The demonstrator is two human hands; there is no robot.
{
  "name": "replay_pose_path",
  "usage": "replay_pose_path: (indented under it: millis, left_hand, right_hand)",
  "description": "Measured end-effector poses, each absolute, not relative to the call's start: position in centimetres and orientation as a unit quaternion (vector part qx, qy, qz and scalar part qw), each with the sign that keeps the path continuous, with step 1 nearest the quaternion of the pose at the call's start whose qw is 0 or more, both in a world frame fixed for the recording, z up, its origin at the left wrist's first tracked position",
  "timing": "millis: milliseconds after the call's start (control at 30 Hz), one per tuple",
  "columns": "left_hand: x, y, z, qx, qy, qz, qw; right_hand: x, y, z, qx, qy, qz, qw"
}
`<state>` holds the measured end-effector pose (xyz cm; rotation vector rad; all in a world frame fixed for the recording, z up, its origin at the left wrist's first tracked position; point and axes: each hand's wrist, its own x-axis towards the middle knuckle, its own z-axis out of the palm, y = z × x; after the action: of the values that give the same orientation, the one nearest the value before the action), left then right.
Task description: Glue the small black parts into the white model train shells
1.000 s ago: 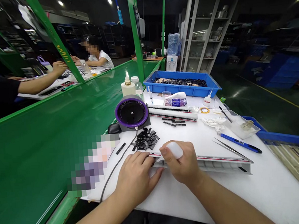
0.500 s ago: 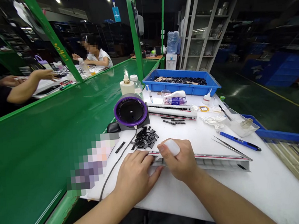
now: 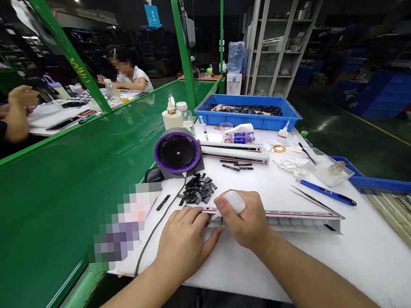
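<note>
A long white rail (image 3: 303, 214) with a red stripe lies across the table in front of me. My left hand (image 3: 183, 238) grips its left end, fingers over the top edge and thumb on the near side. In my right hand (image 3: 248, 222), fingers wrapped round it, is a small white squeeze bottle (image 3: 235, 201). The bottle's narrow tip points down and left to the rail beside my left hand. My right fist hides part of the rail and most of the bottle. Just beyond the hands sits a pile of small black pieces (image 3: 198, 188).
A purple-rimmed round fan (image 3: 177, 152) stands behind the pile, its cable (image 3: 151, 234) running forward. Two more rails (image 3: 236, 155) lie beyond. Tweezers (image 3: 316, 202) and a blue pen (image 3: 325, 193) lie to the right. A blue bin (image 3: 248, 118) stands at the back. Co-workers sit left.
My hands, the rail and the bottle keep the same positions relative to each other. The view has shifted slightly. At far left, a co-worker's outstretched hand has drawn back and up.
</note>
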<state>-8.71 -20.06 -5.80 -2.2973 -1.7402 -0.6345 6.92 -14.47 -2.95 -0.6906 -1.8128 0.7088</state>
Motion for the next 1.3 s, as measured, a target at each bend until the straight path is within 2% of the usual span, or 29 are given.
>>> replay_pose_path:
  millis: [1300]
  left_hand:
    - [-8.88, -19.97, -5.91, -0.779, -0.582, -0.214, 0.098]
  right_hand:
    - [7.3, -14.28, -2.86, -0.303, -0.758, 0.301, 0.494]
